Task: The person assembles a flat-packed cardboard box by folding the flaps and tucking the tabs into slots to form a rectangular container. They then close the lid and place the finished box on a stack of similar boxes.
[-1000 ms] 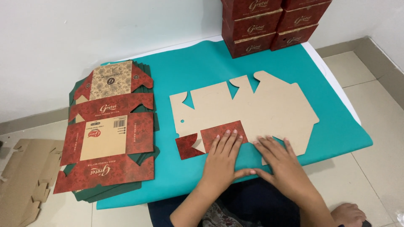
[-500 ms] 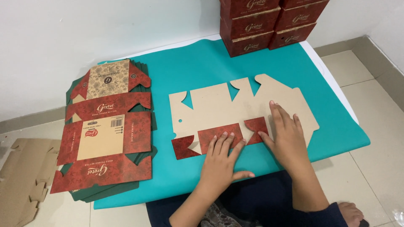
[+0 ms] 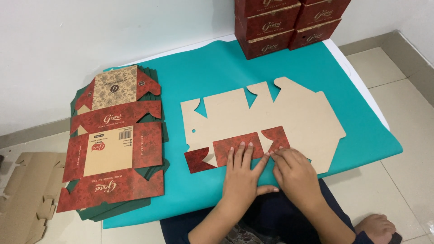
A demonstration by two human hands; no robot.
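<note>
A flat die-cut cardboard box blank (image 3: 289,113) lies plain brown side up on the teal mat (image 3: 217,77). Its near flaps (image 3: 235,147) are folded over and show their red patterned side. My left hand (image 3: 242,174) lies flat with its fingers spread on the folded red flap. My right hand (image 3: 294,174) presses beside it, fingertips on the fold near the right red flap. Neither hand grips anything.
A stack of unfolded red and green box blanks (image 3: 113,144) lies at the mat's left end. Several assembled red boxes (image 3: 285,22) are piled at the far edge against the wall. Brown cardboard scraps (image 3: 27,199) lie on the tiled floor at left. My foot (image 3: 377,226) shows at lower right.
The near flaps have been folded over onto the blank. My right hand slid up over the right flap, then came back toward me beside my left hand.
</note>
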